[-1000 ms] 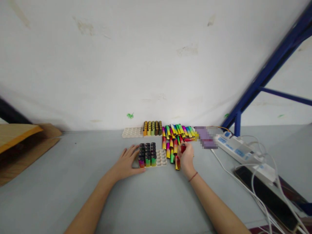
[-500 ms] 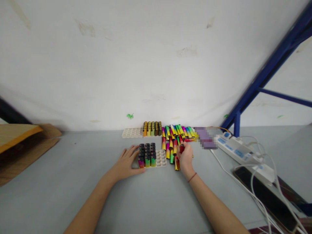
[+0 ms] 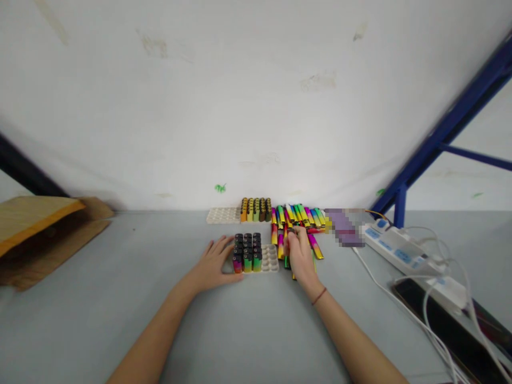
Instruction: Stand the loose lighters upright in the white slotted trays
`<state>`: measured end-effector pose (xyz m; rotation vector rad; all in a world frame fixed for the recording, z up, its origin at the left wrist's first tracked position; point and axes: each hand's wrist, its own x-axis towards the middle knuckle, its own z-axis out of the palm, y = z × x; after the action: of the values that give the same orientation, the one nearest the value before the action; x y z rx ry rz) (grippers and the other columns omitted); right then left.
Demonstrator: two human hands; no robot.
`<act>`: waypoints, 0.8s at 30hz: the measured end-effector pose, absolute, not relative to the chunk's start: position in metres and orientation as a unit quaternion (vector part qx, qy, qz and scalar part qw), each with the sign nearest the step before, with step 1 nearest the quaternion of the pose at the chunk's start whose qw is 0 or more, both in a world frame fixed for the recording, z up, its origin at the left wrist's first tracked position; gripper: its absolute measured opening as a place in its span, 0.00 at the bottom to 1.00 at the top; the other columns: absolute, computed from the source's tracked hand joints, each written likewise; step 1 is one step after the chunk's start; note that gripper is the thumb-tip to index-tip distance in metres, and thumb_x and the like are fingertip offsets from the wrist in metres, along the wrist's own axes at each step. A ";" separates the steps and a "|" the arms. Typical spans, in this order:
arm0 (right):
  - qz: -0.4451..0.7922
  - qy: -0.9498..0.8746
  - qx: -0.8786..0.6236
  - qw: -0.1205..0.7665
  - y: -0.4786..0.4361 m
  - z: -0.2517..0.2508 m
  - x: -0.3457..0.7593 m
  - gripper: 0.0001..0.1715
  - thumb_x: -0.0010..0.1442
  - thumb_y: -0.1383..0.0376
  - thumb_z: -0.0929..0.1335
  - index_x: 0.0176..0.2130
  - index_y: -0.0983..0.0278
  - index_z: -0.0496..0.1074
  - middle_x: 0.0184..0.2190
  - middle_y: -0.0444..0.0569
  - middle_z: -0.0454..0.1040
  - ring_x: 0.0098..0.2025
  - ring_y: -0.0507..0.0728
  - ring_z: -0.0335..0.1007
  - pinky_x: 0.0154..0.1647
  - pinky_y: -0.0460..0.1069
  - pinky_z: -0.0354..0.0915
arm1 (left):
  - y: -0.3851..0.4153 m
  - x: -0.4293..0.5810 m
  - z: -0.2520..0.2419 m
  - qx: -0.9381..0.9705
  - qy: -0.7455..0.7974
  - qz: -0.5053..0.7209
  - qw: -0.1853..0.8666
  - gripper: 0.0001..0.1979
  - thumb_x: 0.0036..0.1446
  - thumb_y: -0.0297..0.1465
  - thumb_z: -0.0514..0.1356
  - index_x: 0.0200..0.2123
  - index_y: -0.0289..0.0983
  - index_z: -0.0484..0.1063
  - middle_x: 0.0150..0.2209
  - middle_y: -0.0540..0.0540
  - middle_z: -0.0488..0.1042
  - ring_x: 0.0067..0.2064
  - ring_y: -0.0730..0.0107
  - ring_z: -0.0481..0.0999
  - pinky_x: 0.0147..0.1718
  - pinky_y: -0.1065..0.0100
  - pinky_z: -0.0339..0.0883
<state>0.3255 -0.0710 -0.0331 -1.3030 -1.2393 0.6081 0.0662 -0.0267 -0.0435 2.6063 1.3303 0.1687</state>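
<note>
My left hand [image 3: 212, 265] lies on the table at the left side of a white tray [image 3: 270, 259], its fingers spread and its thumb by the front corner. Rows of lighters [image 3: 248, 254] with black tops and shiny coloured bodies stand upright in this tray, while its right-hand wells show bare. My right hand [image 3: 302, 253] is closed over a heap of loose multicoloured lighters [image 3: 315, 246]. A dark-topped lighter [image 3: 291, 231] shows at its fingertips; the rest of it is mostly hidden by the hand.
Against the wall stands a second white tray [image 3: 224, 215] with gold-topped lighters [image 3: 256, 209] at its right. A cardboard box [image 3: 44, 213] lies open on the left. On the right are a power strip [image 3: 400, 253], white cables, a dark phone [image 3: 448, 325] and a blue metal frame [image 3: 432, 146].
My right hand has shifted slightly left and turned over the heap with a lighter in its fingers. The camera view has swung a little left. My left hand keeps its place by the tray.
</note>
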 end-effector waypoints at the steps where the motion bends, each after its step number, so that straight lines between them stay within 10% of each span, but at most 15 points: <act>1: 0.253 -0.548 -0.553 0.574 -0.072 -0.029 0.324 0.17 0.67 0.53 0.59 0.45 0.62 0.66 0.30 0.44 0.69 0.31 0.55 0.66 0.32 0.48 0.63 | -0.028 0.067 -0.042 0.883 0.453 0.054 0.109 0.45 0.51 0.57 0.60 0.64 0.35 0.59 0.68 0.33 0.53 0.69 0.43 0.49 0.65 0.41 0.42; 19: 0.040 -0.765 -0.536 0.356 -0.063 -0.021 0.324 0.17 0.66 0.66 0.61 0.52 0.64 0.70 0.46 0.56 0.75 0.49 0.62 0.69 0.51 0.57 0.64 | -0.030 0.068 -0.041 0.885 0.449 0.056 0.108 0.46 0.51 0.57 0.60 0.64 0.34 0.57 0.68 0.32 0.53 0.69 0.42 0.48 0.64 0.40 0.42; 24: -0.019 -0.627 -0.730 0.272 -0.063 -0.009 0.368 0.17 0.64 0.69 0.60 0.49 0.69 0.71 0.44 0.60 0.75 0.45 0.62 0.72 0.44 0.53 0.65 | -0.029 0.066 -0.043 0.888 0.444 0.061 0.102 0.45 0.51 0.58 0.59 0.65 0.37 0.57 0.68 0.34 0.53 0.69 0.43 0.49 0.64 0.41 0.42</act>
<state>0.3681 -0.0634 -0.0090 -1.9645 -1.6895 -0.0521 0.0659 -0.0286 -0.0427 2.6221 1.3092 0.1800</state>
